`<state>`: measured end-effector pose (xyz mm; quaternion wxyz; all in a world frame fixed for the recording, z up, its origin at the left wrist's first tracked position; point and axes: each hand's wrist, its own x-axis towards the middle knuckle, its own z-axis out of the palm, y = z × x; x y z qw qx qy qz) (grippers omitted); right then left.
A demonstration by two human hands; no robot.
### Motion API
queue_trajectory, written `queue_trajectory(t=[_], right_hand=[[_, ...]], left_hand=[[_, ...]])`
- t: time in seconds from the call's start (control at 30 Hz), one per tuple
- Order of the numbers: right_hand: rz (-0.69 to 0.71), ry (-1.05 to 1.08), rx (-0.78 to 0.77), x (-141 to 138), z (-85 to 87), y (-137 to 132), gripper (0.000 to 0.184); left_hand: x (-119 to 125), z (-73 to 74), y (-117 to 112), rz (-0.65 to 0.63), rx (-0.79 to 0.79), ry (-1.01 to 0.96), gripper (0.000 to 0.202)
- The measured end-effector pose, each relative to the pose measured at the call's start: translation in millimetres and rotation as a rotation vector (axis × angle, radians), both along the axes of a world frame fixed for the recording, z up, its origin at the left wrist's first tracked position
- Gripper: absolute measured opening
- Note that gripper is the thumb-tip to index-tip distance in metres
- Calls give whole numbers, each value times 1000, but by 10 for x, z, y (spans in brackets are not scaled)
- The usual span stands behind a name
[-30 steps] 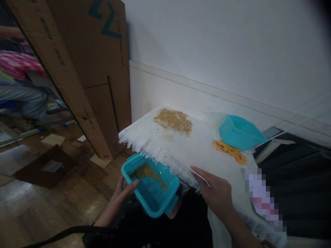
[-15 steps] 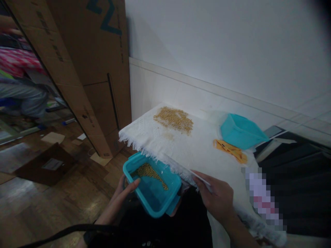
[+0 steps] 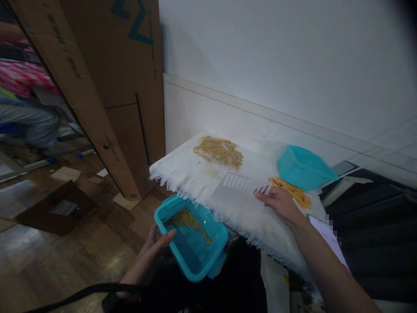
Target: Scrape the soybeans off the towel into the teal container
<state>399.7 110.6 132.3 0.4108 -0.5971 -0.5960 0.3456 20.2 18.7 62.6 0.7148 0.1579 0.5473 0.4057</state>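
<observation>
My left hand (image 3: 153, 251) grips the near-left rim of a teal plastic box (image 3: 192, 243) that holds a strip of yellow beans (image 3: 189, 220), tilted just below the table's front edge. My right hand (image 3: 280, 203) is closed on the right end of a translucent white scraper (image 3: 239, 193) with a slotted far edge; it lies flat on the white fringed cloth (image 3: 195, 176). A pile of yellow beans (image 3: 219, 151) sits on the cloth beyond the scraper.
A second teal box (image 3: 302, 167) stands at the back right beside a yellow wrapper (image 3: 291, 190). Large cardboard sheets (image 3: 107, 87) lean against the wall on the left. Flattened card lies on the wooden floor (image 3: 58, 243). A black surface (image 3: 374, 217) fills the right.
My right hand has moved away from the table's front edge toward the middle of the cloth, and the scraper now lies flat, showing its full face. The left hand and box stayed put.
</observation>
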Motion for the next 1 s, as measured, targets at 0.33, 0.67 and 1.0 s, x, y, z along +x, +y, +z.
queue_trajectory(t=[0.33, 0.67, 1.0], right_hand=[[89, 192, -127, -420, 11, 1041, 58], [-128, 19, 224, -638, 129, 1403, 57], [1, -458, 395, -718, 244, 1114, 27]], left_hand=[[10, 27, -55, 17, -2, -52, 114], [-33, 28, -47, 43, 38, -85, 102], [-181, -15, 25, 33, 31, 6, 105]])
